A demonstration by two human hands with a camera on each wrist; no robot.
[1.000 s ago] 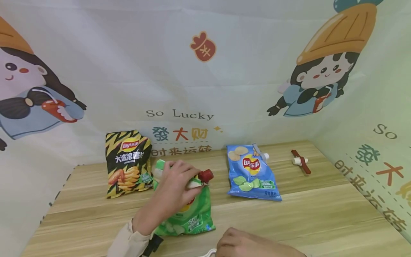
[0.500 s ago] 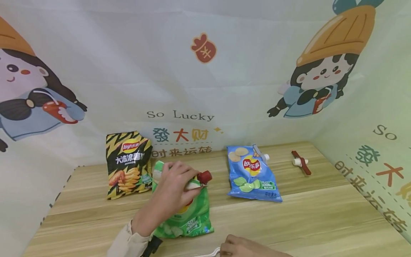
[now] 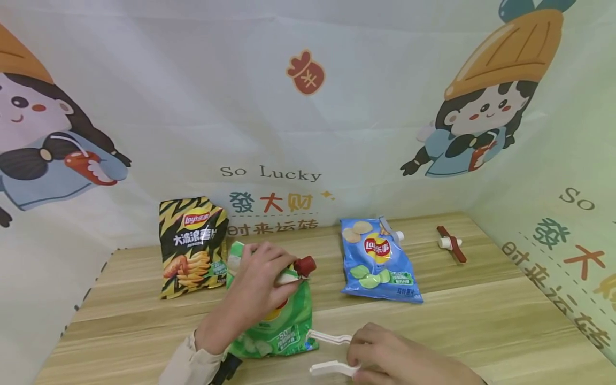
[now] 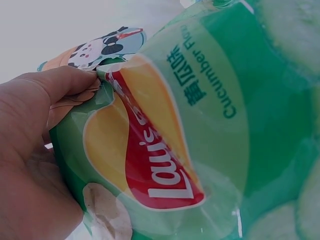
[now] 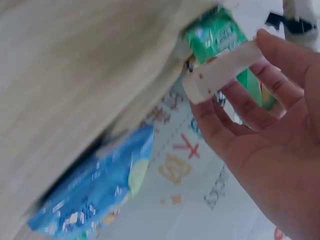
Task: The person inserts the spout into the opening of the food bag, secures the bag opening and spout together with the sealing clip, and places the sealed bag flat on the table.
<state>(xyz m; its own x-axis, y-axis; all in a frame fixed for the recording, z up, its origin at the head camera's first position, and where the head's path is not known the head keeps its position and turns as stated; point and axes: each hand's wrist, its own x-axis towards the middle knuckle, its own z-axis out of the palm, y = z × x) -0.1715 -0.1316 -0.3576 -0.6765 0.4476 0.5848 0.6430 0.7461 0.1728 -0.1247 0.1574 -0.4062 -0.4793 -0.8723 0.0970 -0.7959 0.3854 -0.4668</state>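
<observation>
My left hand [image 3: 260, 278] grips the folded-down top of a green cucumber-flavour chip bag [image 3: 284, 334]. A red cap-like piece [image 3: 305, 266] sticks out at the right end of that fold; how it is fixed is hidden by the hand. In the left wrist view, the thumb and fingers pinch the edge of the bag [image 4: 210, 140]. My right hand [image 3: 399, 355] holds a white bag clip [image 3: 332, 337] by one end. Its two arms are spread apart, pointing left towards the lower corner of the green bag. Thumb and fingertips pinch the clip [image 5: 220, 72] in the right wrist view.
A black chip bag [image 3: 193, 246] leans against the backdrop at the back left. Right of centre lies a blue chip bag [image 3: 380, 262] with a white-capped clip [image 3: 397, 235] at its upper corner. Further right is a dark red clip [image 3: 451, 243] with a white cap.
My right hand has come up with the white clip, whose two spread arms now show; before, only a bit was in sight. The left hand and green bag have shifted slightly left.
</observation>
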